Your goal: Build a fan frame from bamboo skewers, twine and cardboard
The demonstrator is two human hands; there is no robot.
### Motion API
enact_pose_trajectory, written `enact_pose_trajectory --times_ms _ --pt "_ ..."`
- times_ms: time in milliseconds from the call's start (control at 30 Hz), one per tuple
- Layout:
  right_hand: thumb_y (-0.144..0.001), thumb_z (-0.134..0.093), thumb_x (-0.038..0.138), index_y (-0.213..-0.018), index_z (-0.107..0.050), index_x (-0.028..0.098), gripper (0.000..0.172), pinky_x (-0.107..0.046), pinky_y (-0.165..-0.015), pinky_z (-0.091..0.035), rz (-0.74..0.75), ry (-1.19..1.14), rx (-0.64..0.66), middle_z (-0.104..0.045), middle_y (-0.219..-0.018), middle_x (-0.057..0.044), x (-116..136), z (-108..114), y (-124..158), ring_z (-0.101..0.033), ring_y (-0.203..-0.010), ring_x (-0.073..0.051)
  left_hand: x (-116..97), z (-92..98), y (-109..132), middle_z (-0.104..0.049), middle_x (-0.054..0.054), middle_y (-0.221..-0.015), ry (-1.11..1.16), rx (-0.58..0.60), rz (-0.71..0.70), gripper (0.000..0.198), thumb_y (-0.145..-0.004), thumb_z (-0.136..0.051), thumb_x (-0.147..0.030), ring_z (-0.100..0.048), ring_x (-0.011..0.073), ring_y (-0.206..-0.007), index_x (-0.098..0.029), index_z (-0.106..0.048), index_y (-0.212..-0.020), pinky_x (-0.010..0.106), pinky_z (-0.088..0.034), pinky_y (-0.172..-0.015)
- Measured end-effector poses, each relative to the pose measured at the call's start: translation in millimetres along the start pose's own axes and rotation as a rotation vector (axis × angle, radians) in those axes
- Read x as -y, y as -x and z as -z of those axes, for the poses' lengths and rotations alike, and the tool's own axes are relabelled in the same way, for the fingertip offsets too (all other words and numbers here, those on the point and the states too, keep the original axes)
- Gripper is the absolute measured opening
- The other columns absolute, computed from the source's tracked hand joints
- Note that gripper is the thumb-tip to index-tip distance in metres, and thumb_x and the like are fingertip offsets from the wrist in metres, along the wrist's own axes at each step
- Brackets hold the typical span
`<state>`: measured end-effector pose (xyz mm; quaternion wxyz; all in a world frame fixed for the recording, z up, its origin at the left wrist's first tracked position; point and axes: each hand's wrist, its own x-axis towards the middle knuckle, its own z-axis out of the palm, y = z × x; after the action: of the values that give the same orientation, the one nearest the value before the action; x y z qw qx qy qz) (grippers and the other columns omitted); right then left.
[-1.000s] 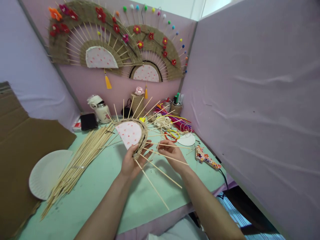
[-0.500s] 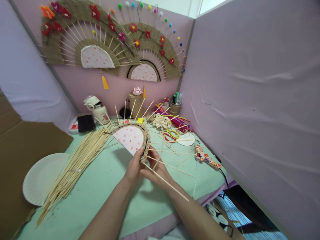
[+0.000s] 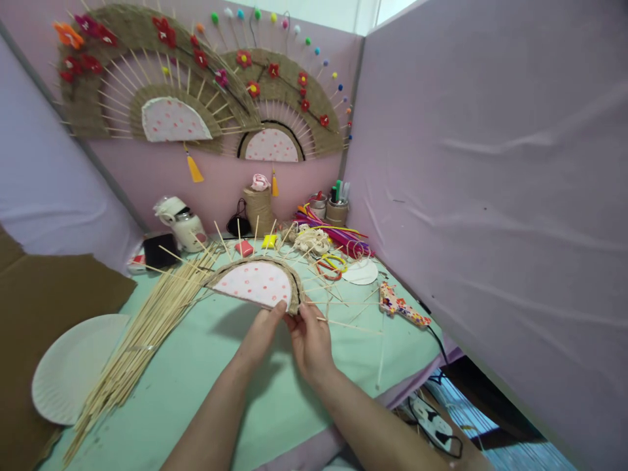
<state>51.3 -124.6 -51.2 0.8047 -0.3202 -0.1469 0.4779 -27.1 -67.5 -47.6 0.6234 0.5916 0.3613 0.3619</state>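
Observation:
A half-round fan, its white face dotted pink and its curved rim wrapped in twine with a dark band, is held over the table. Thin wooden sticks fan outward from that rim. My left hand pinches the straight lower edge near the right corner, thumb on the dotted face and fingers hidden behind. Close beside it, my right hand is closed on the twine-wrapped right end, where sticks pass by the fingers. Left of the fan lies a bundle of wooden sticks.
A paper plate lies on cardboard at left. Behind are a bottle, a twine spool, scissors and pipe cleaners. A patterned glue gun rests at right. Two decorated fans hang on the wall.
The fan has turned so its straight edge lies more level. My right hand has come up from beneath to its right end. The view has shifted slightly.

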Motion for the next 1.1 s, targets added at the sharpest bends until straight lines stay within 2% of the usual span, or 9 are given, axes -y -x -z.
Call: enact_pose_trajectory --times_ms 133,233,300,367,500,600,733,933,1100 --pt "-0.071 -0.071 0.034 -0.079 -0.067 0.02 0.017 -0.032 -0.081 -0.054 0.031 -0.032 -0.061 -0.072 -0.089 -0.001 24.5 2.5 -6.3 -0.064 -0.088 -0.017 -18.3 11.6 7.8 -0.067 0.012 -0.121 -0.27 0.136 -0.091 0.052 -0.08 -0.061 -0.055 -0.059 0.0282 -0.115 -0.018 -0.063 -0.117 0.043 -0.045 -0.099" --pt "-0.072 -0.072 0.035 -0.084 -0.067 0.02 0.02 -0.032 -0.08 -0.055 0.08 0.013 -0.067 -0.072 -0.093 -0.002 41.7 5.6 -9.9 -0.064 -0.092 -0.018 -25.6 13.6 16.3 -0.07 0.012 -0.102 -0.678 -0.084 -0.284 0.032 -0.084 -0.059 -0.043 -0.065 0.0262 -0.096 -0.016 -0.065 -0.099 0.042 -0.05 -0.088" --pt "-0.072 -0.072 0.036 -0.091 -0.068 0.02 0.025 -0.033 -0.081 -0.055 0.107 0.062 -0.067 -0.072 -0.097 -0.003 50.3 6.7 -10.3 -0.064 -0.094 -0.019 -30.1 10.0 19.1 -0.068 0.014 -0.104 -0.943 -0.278 -0.519 0.026 -0.087 -0.057 -0.035 -0.062 0.028 -0.102 -0.016 -0.064 -0.101 0.045 -0.047 -0.092" --pt "-0.073 -0.072 0.038 -0.097 -0.068 0.02 0.03 -0.035 -0.082 -0.055 0.121 0.111 -0.056 -0.072 -0.1 -0.003 55.3 7.5 -9.0 -0.065 -0.094 -0.02 -37.3 2.6 17.5 -0.062 0.017 -0.12 -1.143 -0.354 -0.727 0.032 -0.087 -0.057 -0.028 -0.054 0.0316 -0.117 -0.016 -0.061 -0.116 0.05 -0.04 -0.099" --pt "-0.077 -0.07 0.039 -0.105 -0.066 0.021 0.034 -0.036 -0.083 -0.056 0.125 0.174 -0.007 -0.07 -0.106 -0.004 57.0 9.9 -4.0 -0.064 -0.096 -0.021 -58.3 -17.4 2.7 -0.048 0.017 -0.144 -1.347 -0.172 -0.919 0.051 -0.084 -0.055 -0.012 -0.038 0.0316 -0.136 -0.02 -0.05 -0.134 0.054 -0.024 -0.111" --pt "-0.078 -0.069 0.041 -0.108 -0.065 0.021 0.036 -0.036 -0.083 -0.056 0.14 0.237 0.031 -0.068 -0.11 -0.004 58.8 10.8 -2.9 -0.063 -0.098 -0.021 -71.4 -27.5 -10.4 -0.044 0.013 -0.148 -1.371 0.006 -0.94 0.063 -0.079 -0.049 -0.003 -0.035 0.0275 -0.14 -0.02 -0.046 -0.139 0.054 -0.018 -0.115" --pt "-0.08 -0.067 0.043 -0.111 -0.064 0.022 0.037 -0.034 -0.084 -0.055 0.173 0.356 0.094 -0.068 -0.103 -0.003 71.8 6.5 -5.6 -0.064 -0.092 -0.019 -80.7 -28.1 -23.2 -0.046 0.012 -0.148 -1.351 0.127 -0.98 0.066 -0.077 -0.038 0.003 -0.039 0.025 -0.138 -0.017 -0.046 -0.139 0.051 -0.029 -0.113" --pt "-0.076 -0.071 0.036 -0.108 -0.065 0.023 0.035 -0.033 -0.086 -0.053 0.198 0.576 0.308 -0.066 -0.109 -0.005 99.1 1.1 -5.6 -0.062 -0.101 -0.02 -103.7 -21.3 -30.1 -0.048 0.009 -0.147 -1.258 0.16 -0.928 0.076 -0.068 -0.034 0.007 -0.04 0.0221 -0.137 -0.017 -0.047 -0.139 0.048 -0.034 -0.112" --pt "-0.079 -0.067 0.032 -0.092 -0.068 0.021 0.017 -0.03 -0.077 -0.053 0.349 0.745 0.257 -0.068 -0.098 -0.005 120.3 4.9 -10.6 -0.063 -0.087 -0.017 -142.5 -18.8 -21.8 -0.051 0.005 -0.144 -1.039 0.212 -0.748 0.069 -0.074 -0.038 -0.001 -0.048 0.0183 -0.132 -0.019 -0.046 -0.141 0.037 -0.038 -0.111"
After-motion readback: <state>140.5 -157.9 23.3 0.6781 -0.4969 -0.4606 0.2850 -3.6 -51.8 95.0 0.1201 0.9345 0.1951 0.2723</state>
